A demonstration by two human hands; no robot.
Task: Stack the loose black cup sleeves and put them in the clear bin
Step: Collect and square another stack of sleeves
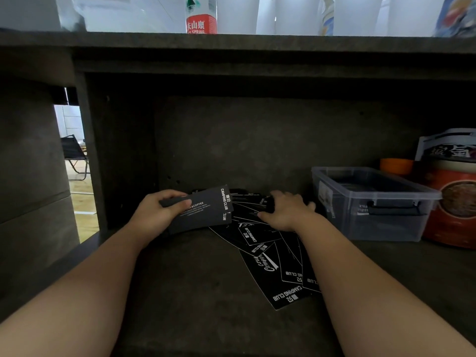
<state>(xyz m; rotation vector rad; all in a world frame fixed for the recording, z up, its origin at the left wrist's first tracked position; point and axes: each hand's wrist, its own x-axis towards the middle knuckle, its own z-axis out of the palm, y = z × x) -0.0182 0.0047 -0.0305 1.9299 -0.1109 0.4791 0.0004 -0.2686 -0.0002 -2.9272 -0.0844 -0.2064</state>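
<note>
The left hand (157, 212) grips a small stack of black cup sleeves (203, 210), thumb curled over the near edge and fingers wrapped underneath, so the stack sits slightly raised and tilted above the dark shelf (195, 292). White lettering shows on the top sleeve.

Just to the right of that stack, the right hand (286, 212) lies palm down on the loose sleeves (265, 256), its fingers bent onto the far ones; whether it is pinching a sleeve or only pressing cannot be told, because the fingertips are lost in shadow. The loose sleeves fan out flat on the shelf, overlapping, from under the right hand back toward the person and partly beneath the right forearm.

The clear bin (373, 202) stands just to the right of the right hand, lid off, with dark contents dimly visible inside. A red tin (456, 202) stands touching or nearly touching the bin's right side, and an orange cup (396, 166) stands behind them. Above, on the upper ledge, a red-labelled water bottle (201, 16) stands among white cups.
</note>
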